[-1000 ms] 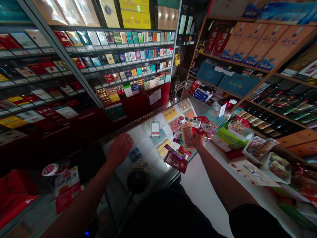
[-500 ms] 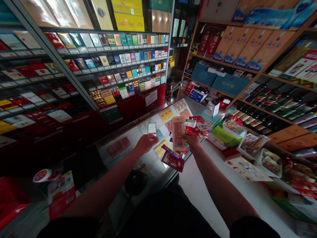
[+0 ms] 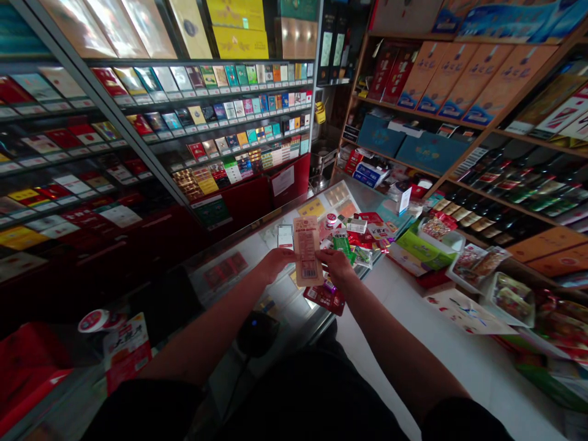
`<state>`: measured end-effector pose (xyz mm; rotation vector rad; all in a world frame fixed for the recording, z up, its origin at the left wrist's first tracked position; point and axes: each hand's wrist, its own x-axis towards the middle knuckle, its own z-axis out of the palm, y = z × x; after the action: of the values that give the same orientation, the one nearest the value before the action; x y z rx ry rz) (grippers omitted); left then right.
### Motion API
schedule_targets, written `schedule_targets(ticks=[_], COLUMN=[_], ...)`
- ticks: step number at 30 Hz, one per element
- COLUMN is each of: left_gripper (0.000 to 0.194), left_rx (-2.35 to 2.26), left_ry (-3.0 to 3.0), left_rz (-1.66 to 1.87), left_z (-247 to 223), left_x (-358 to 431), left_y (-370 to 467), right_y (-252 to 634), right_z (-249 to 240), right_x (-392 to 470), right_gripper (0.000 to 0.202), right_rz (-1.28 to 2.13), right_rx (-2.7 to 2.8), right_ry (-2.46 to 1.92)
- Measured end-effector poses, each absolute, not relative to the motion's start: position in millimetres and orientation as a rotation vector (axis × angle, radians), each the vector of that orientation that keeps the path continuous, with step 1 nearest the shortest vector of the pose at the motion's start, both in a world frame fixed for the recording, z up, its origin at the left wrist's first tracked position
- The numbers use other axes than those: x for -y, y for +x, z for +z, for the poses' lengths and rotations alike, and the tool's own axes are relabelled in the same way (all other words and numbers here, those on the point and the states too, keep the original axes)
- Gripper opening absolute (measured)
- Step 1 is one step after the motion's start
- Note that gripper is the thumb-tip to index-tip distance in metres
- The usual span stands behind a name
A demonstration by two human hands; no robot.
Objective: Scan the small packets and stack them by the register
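Observation:
A tan packet (image 3: 307,251) with a barcode near its lower end is held upright over the glass counter (image 3: 202,263). My right hand (image 3: 334,263) pinches its right edge. At its left edge, my left hand (image 3: 279,262) has its fingers closed on the packet. Just behind my left hand lies a phone (image 3: 285,236) with a light screen. A dark red packet (image 3: 327,300) rests below the tan one, with a purple wrapper partly hidden beside it. Green packets (image 3: 342,242) and a small round tub (image 3: 331,220) lie to the right.
Shelves of small boxes (image 3: 229,110) stand at the back left. Trays of packaged snacks (image 3: 508,297) and bottles (image 3: 496,174) are on the right. A dark scanner-like device (image 3: 257,334) sits near my body, with a red-and-white packet (image 3: 127,350) at the lower left.
My right hand has brought the tan packet leftward, and my left hand now grips its other edge. The round tub and green packets behind it have come into view.

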<state>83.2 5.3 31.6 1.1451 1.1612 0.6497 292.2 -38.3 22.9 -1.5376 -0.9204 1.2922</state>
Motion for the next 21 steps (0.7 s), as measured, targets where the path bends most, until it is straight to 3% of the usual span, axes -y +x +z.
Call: schedule_targets(ticks=[4, 11, 21], left_gripper=[0.027, 0.038, 0.045], left_rx=[-1.205, -1.111, -1.169], left_ry=[1.245, 1.367, 1.321], left_rz=[0.649, 0.629, 0.593], left_z=[26, 27, 19], left_x=[-6, 3, 3], left_y=[65, 28, 0], right_y=[282, 267, 236], right_z=[19, 18, 3], right_x=[39, 43, 39], right_gripper=[0.046, 0.026, 0.024], right_rz=[1.266, 1.201, 1.184], right_rx=[0.981, 1.283, 1.391], right_ry=[-1.559, -1.672, -1.728])
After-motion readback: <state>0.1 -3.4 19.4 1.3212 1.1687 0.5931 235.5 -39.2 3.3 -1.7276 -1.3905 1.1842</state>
